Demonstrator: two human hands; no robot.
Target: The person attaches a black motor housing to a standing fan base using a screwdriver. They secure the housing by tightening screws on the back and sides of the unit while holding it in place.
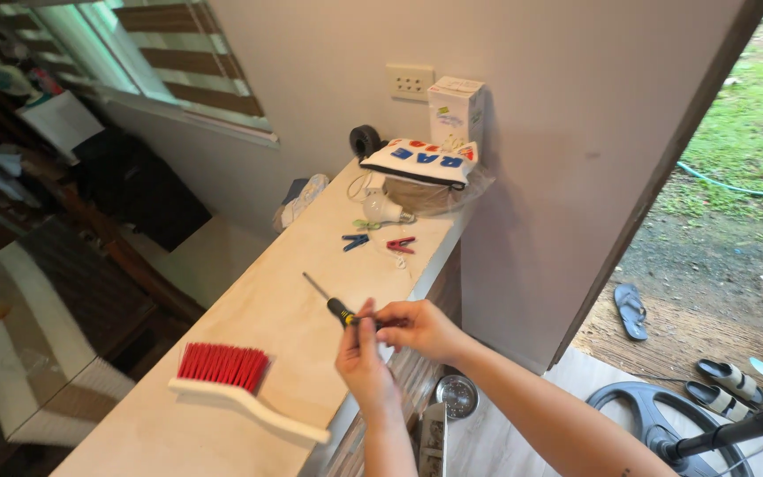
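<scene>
At the far left, beyond the counter [249,336], a lower room with dark furniture and a window with striped blinds [196,53] falls away below. Nearest on the pale wooden counter lies a hand brush [231,384] with red bristles and a cream handle, flat on its side, handle pointing toward the counter's right edge. Just right of it the two hands meet over that edge. The left hand [362,358] comes up from below with its fingers closed round the black and yellow handle of a screwdriver [333,305]; the right hand [417,329] reaches in from the right, its grip pinched shut on the butt end of the same handle, so both hands are clamped on the one tool. The screwdriver's thin metal shaft points up and left, its tip just above the counter surface, well apart from the brush. Farther along the counter lie a blue clothes peg [355,240] and a red clothes peg [401,244], side by side but apart, then a white bulb-shaped object [383,208], a white pouch with coloured letters [421,161], a roll of black tape [365,140] and a white carton [457,110] against the wall beneath a wall socket [410,82]. At the right, past the open doorway, slippers [631,311] lie on the ground near grass.
</scene>
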